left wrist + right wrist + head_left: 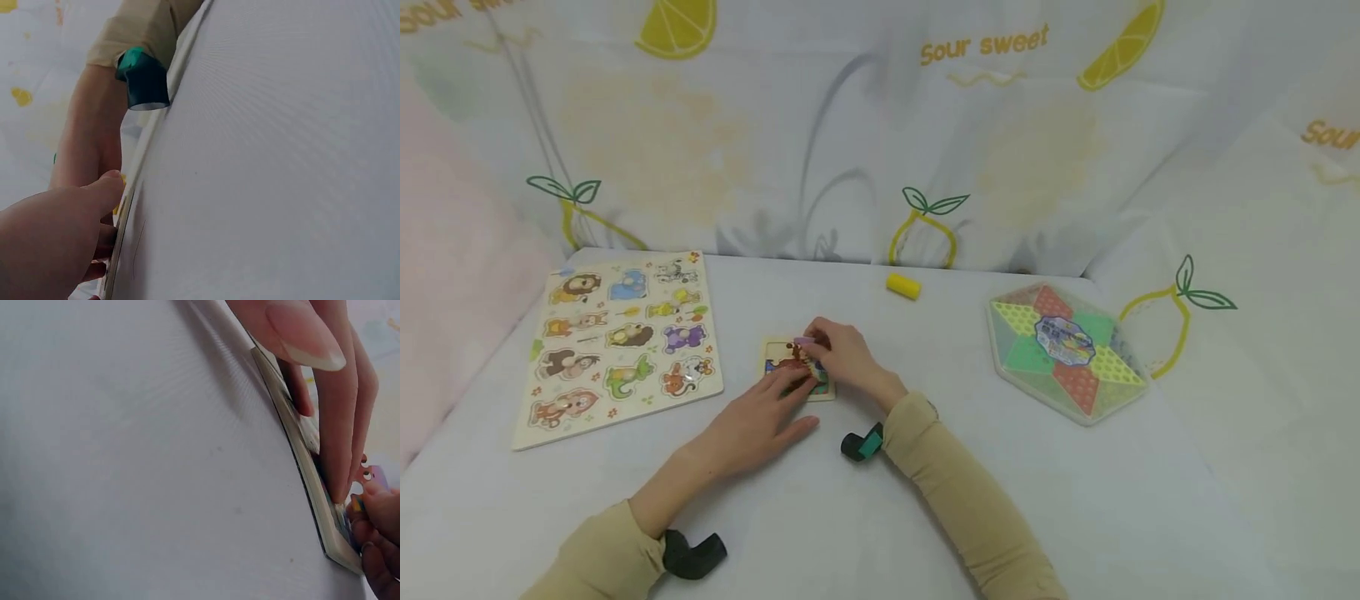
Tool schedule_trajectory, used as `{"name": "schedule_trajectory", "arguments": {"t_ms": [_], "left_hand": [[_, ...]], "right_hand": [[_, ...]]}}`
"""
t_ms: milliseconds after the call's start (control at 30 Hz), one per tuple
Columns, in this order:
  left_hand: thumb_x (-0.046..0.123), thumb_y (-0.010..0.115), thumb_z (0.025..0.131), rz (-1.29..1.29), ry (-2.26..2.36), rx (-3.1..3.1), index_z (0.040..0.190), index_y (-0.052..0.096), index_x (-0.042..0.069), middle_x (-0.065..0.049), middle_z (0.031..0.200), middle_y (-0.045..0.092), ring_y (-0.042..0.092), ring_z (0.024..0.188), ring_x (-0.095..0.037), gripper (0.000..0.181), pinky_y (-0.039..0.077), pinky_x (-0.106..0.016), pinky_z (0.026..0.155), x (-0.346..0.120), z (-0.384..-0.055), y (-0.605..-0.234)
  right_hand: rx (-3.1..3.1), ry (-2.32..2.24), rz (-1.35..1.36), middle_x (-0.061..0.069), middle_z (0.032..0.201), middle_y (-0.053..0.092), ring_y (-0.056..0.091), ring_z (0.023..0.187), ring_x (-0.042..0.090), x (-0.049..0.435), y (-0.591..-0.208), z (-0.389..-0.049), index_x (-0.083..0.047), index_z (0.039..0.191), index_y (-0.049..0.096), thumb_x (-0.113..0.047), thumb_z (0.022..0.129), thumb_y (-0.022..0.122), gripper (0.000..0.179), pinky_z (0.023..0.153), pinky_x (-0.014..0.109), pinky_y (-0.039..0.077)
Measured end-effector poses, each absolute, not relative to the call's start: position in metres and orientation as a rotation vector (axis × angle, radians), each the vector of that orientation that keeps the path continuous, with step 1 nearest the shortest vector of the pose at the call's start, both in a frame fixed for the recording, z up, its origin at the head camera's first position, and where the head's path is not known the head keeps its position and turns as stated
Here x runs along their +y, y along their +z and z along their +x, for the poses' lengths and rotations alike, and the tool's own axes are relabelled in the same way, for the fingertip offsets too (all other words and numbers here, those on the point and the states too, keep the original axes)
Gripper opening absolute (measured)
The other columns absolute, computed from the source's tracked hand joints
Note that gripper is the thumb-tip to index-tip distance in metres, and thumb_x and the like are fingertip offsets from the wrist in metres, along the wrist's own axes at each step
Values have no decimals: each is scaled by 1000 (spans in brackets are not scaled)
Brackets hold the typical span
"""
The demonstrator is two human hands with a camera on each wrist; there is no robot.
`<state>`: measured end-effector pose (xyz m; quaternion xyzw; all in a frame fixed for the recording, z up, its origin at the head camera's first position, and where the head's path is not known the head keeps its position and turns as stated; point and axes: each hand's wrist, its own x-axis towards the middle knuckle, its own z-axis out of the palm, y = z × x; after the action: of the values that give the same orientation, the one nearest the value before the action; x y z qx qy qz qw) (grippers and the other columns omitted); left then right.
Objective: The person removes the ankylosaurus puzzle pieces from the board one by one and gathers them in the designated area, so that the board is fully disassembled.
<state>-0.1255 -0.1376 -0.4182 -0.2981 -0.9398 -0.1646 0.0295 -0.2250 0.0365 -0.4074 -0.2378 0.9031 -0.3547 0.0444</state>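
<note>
A small wooden jigsaw board (824,397) with a pale rim and a coloured picture lies mid-table, partly hidden by both hands. My left hand (752,427) rests on it from the near left, its fairly straight fingers (337,419) touching the picture and its thumb apart. At the board's far right, my right hand (847,357) pinches a puzzle piece (377,476) with purple on it and a knobbed edge. In the right wrist view this piece is tilted up from the board. The left wrist view shows the back of my left hand (53,240), with the board hidden beyond it.
A large animal peg puzzle (625,350) lies at the left. Behind the hands is a yellow cylinder (903,287). A hexagonal box (1067,350) with coloured triangles sits at the right. A printed cloth (820,125) hangs along the back edge of the white table.
</note>
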Motion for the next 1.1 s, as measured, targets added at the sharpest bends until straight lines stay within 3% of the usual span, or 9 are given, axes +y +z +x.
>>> {"name": "schedule_trajectory", "arguments": {"t_ms": [167,433,567,667,867,1100], "left_hand": [[44,54,102,-927,-588,-2924,150,45,5,-13,157,40,35,146,-36,63,33,-52,118,-138,-124,-418],[45,52,103,-925,-603,-2935,152,42,8,-11,158,39,36,146,-35,63,33,-53,118,-140,-122,-419],[46,51,103,-924,-622,-2940,153,42,9,-9,159,39,35,146,-36,63,32,-53,119,-141,-122,-418],[47,50,103,-922,-634,-2941,153,42,10,-8,159,38,35,147,-35,63,31,-53,119,-141,-123,-418],[48,49,103,-932,-651,-2958,154,40,11,-8,160,36,33,147,-35,64,30,-53,120,-140,-125,-420],[47,51,103,-932,-621,-2965,154,40,10,-8,160,36,33,147,-35,64,30,-53,120,-141,-125,-419]], "right_hand": [[2741,-1175,-698,1,100,73,62,88,12,55,-406,-227,-12,102,69,-19,98,65,8,79,24,51],[2781,-1296,-374,6,97,73,62,85,20,126,-400,-242,-10,111,73,-24,96,69,21,69,25,50],[2785,-1246,-268,6,101,72,60,90,21,150,-403,-244,-10,114,74,-24,96,70,23,75,27,50],[2778,-1217,-298,6,100,72,60,89,22,154,-405,-245,-10,113,74,-25,95,70,24,78,29,50],[2826,-1137,-340,6,87,69,57,81,21,150,-406,-245,-10,103,74,-27,93,73,20,72,29,47],[2895,-1034,-363,7,98,61,55,87,22,144,-413,-242,-8,107,73,-23,96,70,19,75,29,46]]}}
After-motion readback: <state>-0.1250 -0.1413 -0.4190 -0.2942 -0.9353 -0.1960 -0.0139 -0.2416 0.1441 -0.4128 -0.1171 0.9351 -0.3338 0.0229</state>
